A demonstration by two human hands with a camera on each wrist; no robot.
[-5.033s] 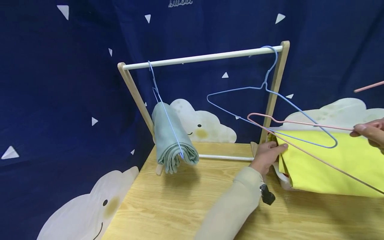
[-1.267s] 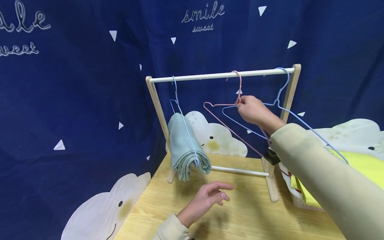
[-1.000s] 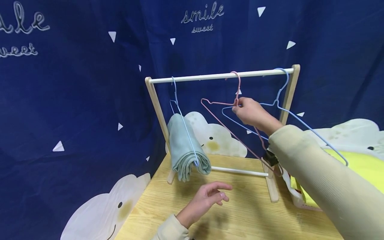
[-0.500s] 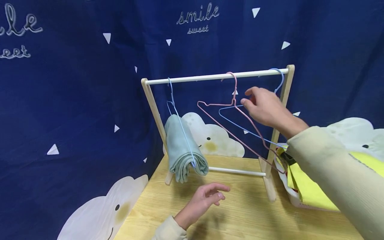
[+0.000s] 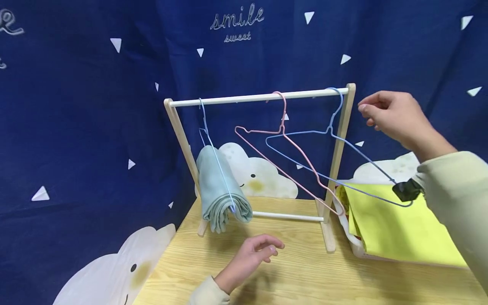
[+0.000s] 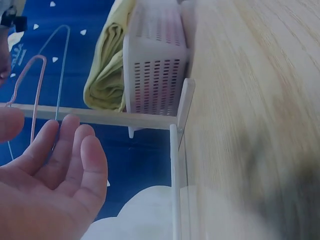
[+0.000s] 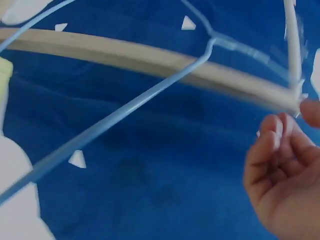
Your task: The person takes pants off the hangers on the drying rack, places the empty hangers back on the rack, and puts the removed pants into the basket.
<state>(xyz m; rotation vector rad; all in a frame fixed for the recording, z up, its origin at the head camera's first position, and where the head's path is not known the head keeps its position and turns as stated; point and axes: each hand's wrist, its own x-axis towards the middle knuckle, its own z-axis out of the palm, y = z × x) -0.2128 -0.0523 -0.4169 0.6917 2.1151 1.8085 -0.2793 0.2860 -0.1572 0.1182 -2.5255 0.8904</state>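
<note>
My right hand [image 5: 394, 116] hovers in the air to the right of the rack's right post, fingers loosely bent and holding nothing. The right wrist view shows the same hand [image 7: 285, 175] beside a blue hanger [image 7: 125, 107]. Low over the table, my left hand [image 5: 249, 258] floats with relaxed fingers and nothing in it. A pink hanger [image 5: 284, 127] hangs bare on the white rail [image 5: 244, 98] of the clothes rack. To its right hangs a bare blue hanger [image 5: 297, 132]. At the left end, another blue hanger [image 5: 217, 156] carries a rolled pale green cloth [image 5: 223, 186].
On the right of the wooden table [image 5: 297, 275] stands a white basket [image 5: 356, 245] with folded yellow cloth [image 5: 396, 224] in it. The perforated side of the basket [image 6: 155, 82] shows in the left wrist view. A dark blue curtain [image 5: 95, 106] with clouds hangs behind.
My right hand has hooked the pink hanger onto the rail, let go of it and moved away to the right. My left hand left the yellow cloth earlier and now stays low.
</note>
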